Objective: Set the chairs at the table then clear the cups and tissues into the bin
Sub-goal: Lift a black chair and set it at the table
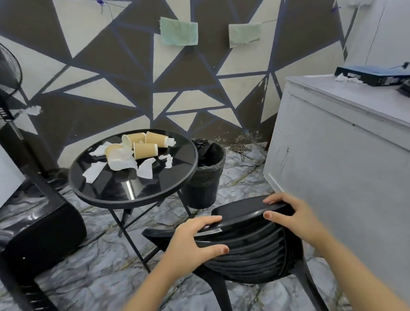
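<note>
Hands: our left hand [191,237] and right hand [295,212] clasp the black plastic chair's backrest [247,215]; beyond them, cup-littered round table [98,187], bin [205,179].

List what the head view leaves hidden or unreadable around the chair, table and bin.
- Chair: front of seat hidden behind its backrest; both hands cover parts of the top rail.
- Bin: inside hidden by its black liner; the table covers its left side.
- Cups: contents not visible.

The chair [249,245] is black. The round table [134,192] is shiny black. The cups [145,150] are tan, the tissues [144,169] white. The wall [124,76] has brown and cream triangles. The floor [98,268] looks like grey marble.
</note>
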`<state>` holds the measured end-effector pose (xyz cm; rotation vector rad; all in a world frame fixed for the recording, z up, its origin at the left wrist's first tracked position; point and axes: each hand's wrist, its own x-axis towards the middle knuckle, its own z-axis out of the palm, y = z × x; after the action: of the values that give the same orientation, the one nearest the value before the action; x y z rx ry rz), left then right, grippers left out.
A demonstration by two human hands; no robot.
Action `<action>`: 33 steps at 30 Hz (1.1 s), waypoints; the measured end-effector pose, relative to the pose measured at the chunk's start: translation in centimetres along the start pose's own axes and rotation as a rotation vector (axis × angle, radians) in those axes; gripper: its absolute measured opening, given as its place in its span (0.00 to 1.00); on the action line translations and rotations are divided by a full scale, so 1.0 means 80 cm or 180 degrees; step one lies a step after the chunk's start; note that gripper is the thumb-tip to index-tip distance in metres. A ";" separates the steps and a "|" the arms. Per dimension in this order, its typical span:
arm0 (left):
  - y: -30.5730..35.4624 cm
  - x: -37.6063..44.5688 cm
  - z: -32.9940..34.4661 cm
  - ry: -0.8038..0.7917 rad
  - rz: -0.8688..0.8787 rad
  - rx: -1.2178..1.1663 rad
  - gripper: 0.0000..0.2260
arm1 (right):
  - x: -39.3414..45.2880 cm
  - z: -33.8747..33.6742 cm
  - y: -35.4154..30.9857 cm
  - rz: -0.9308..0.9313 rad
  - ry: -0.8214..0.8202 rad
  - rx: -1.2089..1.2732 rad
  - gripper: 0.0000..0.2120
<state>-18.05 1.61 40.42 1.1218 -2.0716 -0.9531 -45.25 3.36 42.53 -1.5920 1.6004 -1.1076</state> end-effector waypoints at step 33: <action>-0.097 0.106 0.044 0.0616 -0.0526 -0.0646 0.19 | -0.003 -0.144 0.096 0.0316 0.0606 0.0911 0.30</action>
<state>-21.27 -7.65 33.51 1.2381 -1.7086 -1.0619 -58.99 4.55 41.02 -1.2398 1.5396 -1.3979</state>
